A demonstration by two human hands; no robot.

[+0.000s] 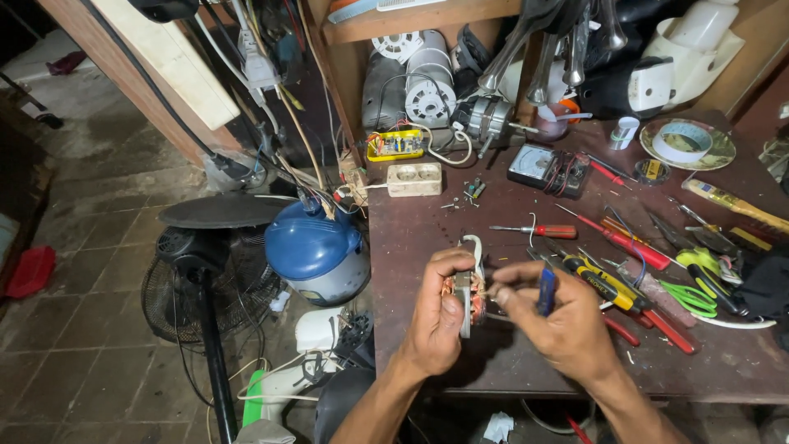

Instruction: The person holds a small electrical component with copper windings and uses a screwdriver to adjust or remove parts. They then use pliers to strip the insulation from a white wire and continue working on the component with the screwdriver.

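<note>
Left hand gripping motor stator, right hand pinching blue-handled tool, near workbench front edge.

A repair workshop: screwdrivers, multimeter and fan motors crowd the workbench.

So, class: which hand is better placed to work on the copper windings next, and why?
The right hand. Its fingertips already pinch at the copper-wound motor stator and it carries a blue-handled tool. The left hand is wrapped around the stator, steadying it.

Bare tabletop ahead; screwdrivers crowding the right.
</note>
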